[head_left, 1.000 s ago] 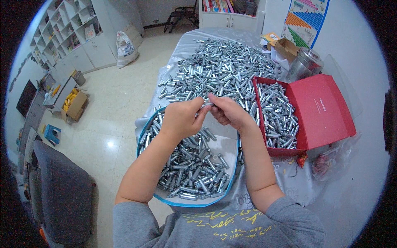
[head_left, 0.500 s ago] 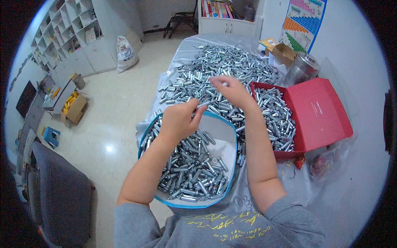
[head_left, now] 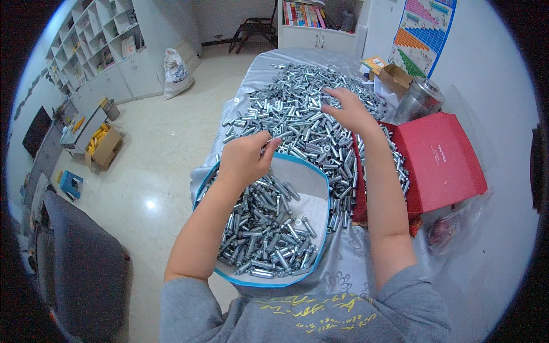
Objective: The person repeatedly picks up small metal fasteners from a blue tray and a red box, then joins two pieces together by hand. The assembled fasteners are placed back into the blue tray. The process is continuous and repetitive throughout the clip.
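Note:
My left hand (head_left: 247, 159) is closed, thumb against fingers, on a slim silver bolt (head_left: 270, 141); most of the bolt is hidden by the fingers. It hangs over the far rim of a white bin with a blue edge (head_left: 328, 212). Inside the bin lie many silver expansion bolts (head_left: 269, 228). My right hand (head_left: 350, 111) has its fingers apart above a wide heap of loose silver metal sleeves and bolts (head_left: 297, 103), and nothing shows in it. Beneath my right forearm, a red box (head_left: 359, 194) holds more silver metal pieces, partly hidden by the arm.
The red box's lid (head_left: 443, 157) lies folded back to the right. Beyond it stand a metal canister (head_left: 422, 98) and an open cardboard box (head_left: 394, 79). A grey cloth (head_left: 260, 66) covers the table. A dark chair (head_left: 86, 268) stands at the left.
My right hand has moved right and away from my left hand, its fingers spreading. My left hand stays near the bin's far rim, still pinching a bolt, less of which shows.

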A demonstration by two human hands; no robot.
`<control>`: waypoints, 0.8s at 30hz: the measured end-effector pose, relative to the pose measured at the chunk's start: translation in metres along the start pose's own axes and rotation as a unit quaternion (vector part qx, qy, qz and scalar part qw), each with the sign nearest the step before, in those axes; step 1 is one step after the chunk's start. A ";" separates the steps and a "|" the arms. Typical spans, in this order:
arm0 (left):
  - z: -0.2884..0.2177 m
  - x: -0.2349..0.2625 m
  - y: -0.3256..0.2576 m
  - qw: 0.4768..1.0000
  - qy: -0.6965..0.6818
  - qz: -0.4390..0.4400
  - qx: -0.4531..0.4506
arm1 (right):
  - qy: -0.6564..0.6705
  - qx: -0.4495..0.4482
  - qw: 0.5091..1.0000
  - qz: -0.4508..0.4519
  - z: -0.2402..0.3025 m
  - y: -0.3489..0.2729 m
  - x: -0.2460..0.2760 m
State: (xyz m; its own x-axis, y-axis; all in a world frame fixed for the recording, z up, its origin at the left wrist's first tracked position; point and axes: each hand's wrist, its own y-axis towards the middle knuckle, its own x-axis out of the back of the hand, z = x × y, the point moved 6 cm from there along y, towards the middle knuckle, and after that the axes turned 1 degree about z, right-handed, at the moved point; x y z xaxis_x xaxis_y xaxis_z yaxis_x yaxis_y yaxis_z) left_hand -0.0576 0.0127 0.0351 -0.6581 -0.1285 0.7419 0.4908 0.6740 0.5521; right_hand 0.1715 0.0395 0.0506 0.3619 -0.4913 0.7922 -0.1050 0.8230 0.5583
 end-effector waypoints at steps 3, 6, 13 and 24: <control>-0.001 0.000 -0.002 1.000 0.012 0.020 0.004 | 0.108 0.011 0.992 0.060 0.040 0.000 -0.013; -0.002 -0.001 -0.007 1.000 0.007 0.016 -0.016 | 0.398 0.010 0.836 0.377 0.091 -0.024 -0.061; -0.009 -0.008 -0.003 0.999 0.002 0.042 -0.002 | 0.067 -0.040 0.994 0.081 0.024 -0.002 -0.031; 0.000 -0.014 -0.008 0.999 -0.025 0.044 0.019 | 0.463 -0.127 0.834 0.271 0.099 -0.059 -0.057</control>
State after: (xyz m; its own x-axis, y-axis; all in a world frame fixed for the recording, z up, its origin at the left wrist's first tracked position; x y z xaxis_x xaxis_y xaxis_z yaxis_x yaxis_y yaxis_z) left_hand -0.0526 0.0091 0.0201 -0.6421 -0.0319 0.7660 0.5260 0.7085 0.4704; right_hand 0.0655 -0.0098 -0.0028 0.8981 0.3071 0.3150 -0.3288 0.9443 0.0168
